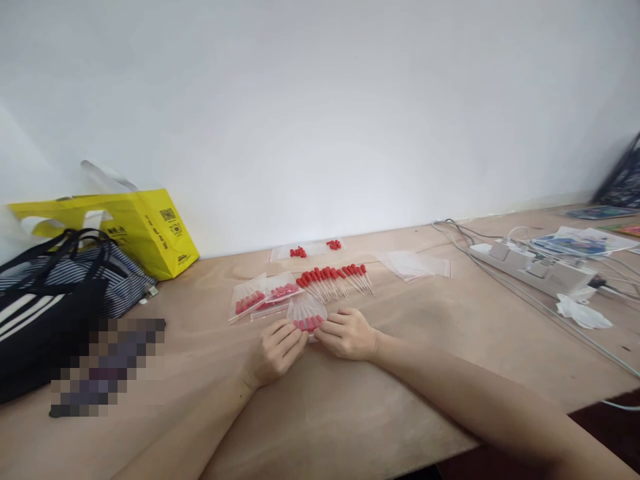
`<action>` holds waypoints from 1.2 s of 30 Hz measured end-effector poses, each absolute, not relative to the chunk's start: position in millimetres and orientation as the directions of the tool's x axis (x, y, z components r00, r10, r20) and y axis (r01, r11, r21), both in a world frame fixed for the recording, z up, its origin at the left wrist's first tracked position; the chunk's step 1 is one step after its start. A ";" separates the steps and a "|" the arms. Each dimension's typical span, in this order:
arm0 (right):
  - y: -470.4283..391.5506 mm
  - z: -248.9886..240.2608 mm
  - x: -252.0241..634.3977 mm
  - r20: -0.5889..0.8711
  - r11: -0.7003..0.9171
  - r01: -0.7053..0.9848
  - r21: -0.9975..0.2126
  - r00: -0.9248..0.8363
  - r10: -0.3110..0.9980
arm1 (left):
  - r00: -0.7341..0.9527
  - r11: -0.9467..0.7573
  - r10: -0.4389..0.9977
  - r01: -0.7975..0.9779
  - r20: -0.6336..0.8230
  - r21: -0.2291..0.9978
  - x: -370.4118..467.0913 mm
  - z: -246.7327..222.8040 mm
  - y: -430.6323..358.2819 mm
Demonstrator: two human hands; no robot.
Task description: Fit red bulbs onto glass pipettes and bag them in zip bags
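Between my hands is a small clear plastic bag (307, 311) holding several red-tipped sticks, the red ends toward me. My left hand (280, 348) pinches the bag's near left edge with curled fingers. At the near right edge, my right hand (349, 333) is closed on the same bag. Just beyond lies a fanned row of loose red-tipped white sticks (333, 280). To the left, filled clear bags (249, 300) overlap one another, with red-tipped sticks inside. Farther back, more small red pieces (299, 253) rest on a clear plastic sheet or bag.
Flat clear bags (415, 265) lie right of the loose sticks. A white power strip (533, 270) with cables and a crumpled tissue (583, 312) are at the right. On the left stand a yellow bag (150, 230) and a black bag (45, 333), near a blurred-out object (110, 367).
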State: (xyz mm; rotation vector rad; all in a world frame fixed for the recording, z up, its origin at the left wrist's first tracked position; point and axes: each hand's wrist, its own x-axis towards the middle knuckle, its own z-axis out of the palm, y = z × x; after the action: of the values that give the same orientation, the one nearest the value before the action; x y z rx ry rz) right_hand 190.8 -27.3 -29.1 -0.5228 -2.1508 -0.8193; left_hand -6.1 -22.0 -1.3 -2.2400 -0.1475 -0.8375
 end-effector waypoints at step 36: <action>-35.2 -27.7 202.6 0.657 0.803 0.550 0.229 -0.696 0.290 | 0.787 -0.852 0.171 0.420 0.593 -0.312 -47.4 3.2 -39.6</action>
State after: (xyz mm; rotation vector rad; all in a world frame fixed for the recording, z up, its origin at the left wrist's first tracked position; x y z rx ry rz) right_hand 202.6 -35.2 -27.7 -0.6180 -2.3673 -0.5510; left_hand -47.4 -39.6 3.2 -2.5437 -0.4445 -0.7869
